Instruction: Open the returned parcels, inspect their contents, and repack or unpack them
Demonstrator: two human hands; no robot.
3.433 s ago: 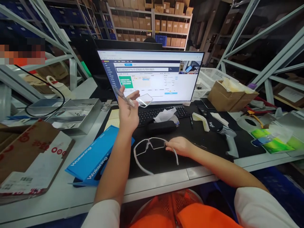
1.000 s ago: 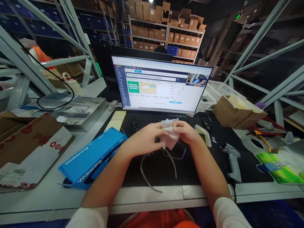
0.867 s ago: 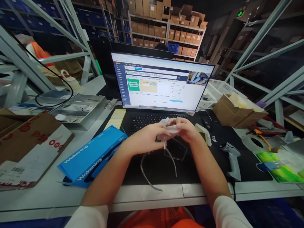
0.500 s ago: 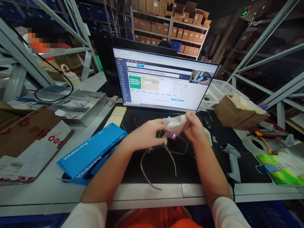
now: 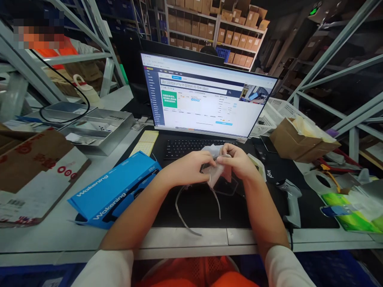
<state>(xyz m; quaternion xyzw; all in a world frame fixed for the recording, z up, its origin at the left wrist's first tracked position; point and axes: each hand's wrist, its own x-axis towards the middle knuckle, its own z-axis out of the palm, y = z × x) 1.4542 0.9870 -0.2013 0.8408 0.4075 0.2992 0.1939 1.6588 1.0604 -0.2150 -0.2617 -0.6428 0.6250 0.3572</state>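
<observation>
In front of the keyboard, both hands are closed on a crumpled whitish plastic bag (image 5: 214, 175), thin and partly see-through. My left hand (image 5: 194, 166) pinches its left side. The fingers of my right hand (image 5: 239, 162) grip its upper right edge, close to the left fingertips. What the bag contains, if anything, is hidden by the fingers and folds. Beneath the hands a thin grey cord (image 5: 178, 211) curves over the black desk mat (image 5: 161, 211). A blue box marked "Wakening" (image 5: 116, 187) lies beside my left forearm.
Behind the hands stand a keyboard (image 5: 179, 148) and a lit monitor (image 5: 194, 95). A barcode scanner (image 5: 291, 201) and tape roll (image 5: 321, 181) lie right. Open cartons (image 5: 302, 139) and a white basket (image 5: 278, 113) are farther back. Left are a metal tray (image 5: 116, 137) and a large carton (image 5: 38, 179).
My right hand has come down and left, closer to my left hand. The bag, earlier stretched between the hands, is now more bunched up. The person at the back left has shifted left.
</observation>
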